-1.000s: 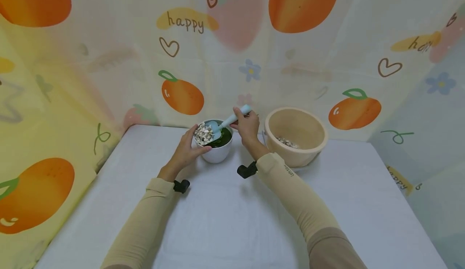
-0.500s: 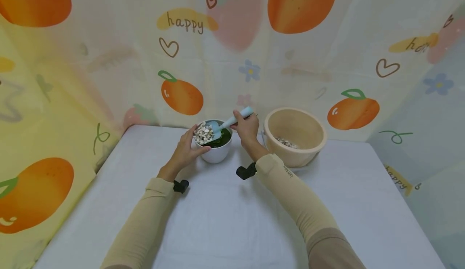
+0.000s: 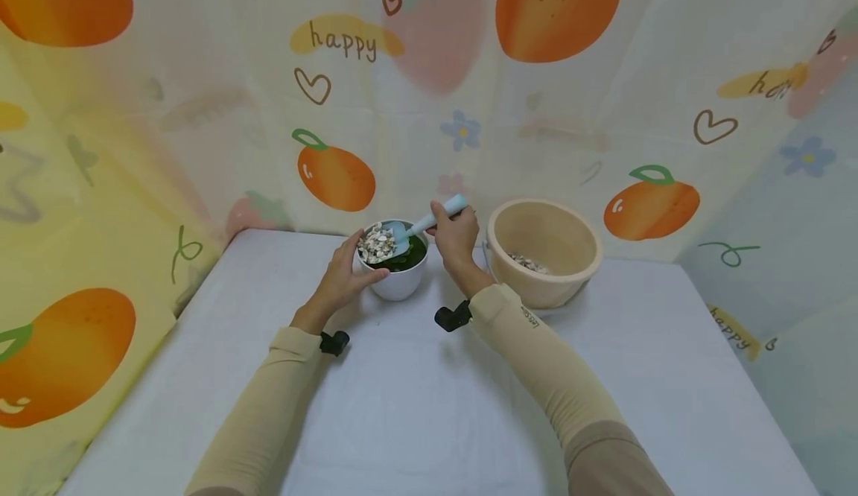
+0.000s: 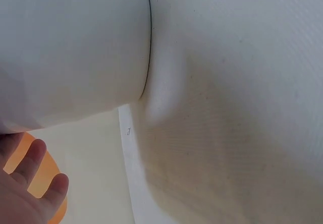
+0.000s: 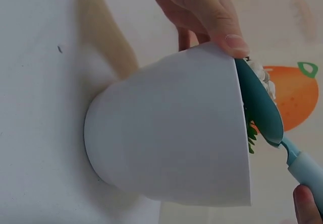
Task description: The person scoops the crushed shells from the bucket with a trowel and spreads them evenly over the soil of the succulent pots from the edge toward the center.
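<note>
A small white pot (image 3: 400, 281) stands on the white tablecloth with green foliage (image 3: 410, 255) and a heap of pale pebbles (image 3: 376, 244) in it. My left hand (image 3: 359, 264) grips the pot's left side, thumb on the near rim. In the left wrist view the pot (image 4: 70, 47) fills the top left, and my fingers (image 4: 31, 181) show at the bottom left. My right hand (image 3: 447, 223) holds a light blue scoop (image 3: 421, 226) by its handle. Its blade lies over the pot beside the pebbles. The right wrist view shows the pot (image 5: 171, 143), the left thumb (image 5: 207, 12) and the scoop (image 5: 261, 108).
A beige bowl (image 3: 570, 276) stands to the right of the pot with a few pebbles (image 3: 529, 263) at its bottom. Fruit-printed cloth walls (image 3: 335, 109) close in the table at the back and on both sides. White tablecloth (image 3: 415, 407) stretches toward me.
The scoop's blade has lifted slightly and moved a little toward the back of the pot. Both hands stay almost where they were.
</note>
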`<act>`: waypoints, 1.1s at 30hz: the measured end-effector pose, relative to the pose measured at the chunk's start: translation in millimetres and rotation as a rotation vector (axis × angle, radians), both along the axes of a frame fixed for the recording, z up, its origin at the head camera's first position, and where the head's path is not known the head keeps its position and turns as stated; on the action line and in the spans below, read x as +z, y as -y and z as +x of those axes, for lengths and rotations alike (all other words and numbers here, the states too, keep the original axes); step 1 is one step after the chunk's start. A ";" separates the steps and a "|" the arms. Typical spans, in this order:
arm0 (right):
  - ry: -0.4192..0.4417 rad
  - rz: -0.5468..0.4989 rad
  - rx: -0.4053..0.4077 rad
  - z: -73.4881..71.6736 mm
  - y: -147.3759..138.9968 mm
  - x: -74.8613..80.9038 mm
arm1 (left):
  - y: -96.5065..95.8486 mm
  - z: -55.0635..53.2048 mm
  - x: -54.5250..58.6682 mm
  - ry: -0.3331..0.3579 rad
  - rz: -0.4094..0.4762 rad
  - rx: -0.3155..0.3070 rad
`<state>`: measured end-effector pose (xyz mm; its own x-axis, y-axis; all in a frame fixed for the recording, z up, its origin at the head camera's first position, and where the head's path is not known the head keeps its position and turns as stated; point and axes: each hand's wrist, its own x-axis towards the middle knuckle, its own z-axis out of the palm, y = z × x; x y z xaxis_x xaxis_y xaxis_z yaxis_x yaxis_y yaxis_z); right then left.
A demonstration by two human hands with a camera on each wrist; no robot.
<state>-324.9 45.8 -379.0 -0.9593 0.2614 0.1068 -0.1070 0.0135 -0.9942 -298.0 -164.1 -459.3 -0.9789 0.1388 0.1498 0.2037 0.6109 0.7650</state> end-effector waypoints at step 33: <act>-0.044 -0.060 0.012 2.4 -0.4 -2.3 | -1.2 0.9 -1.5 0.008 0.042 0.018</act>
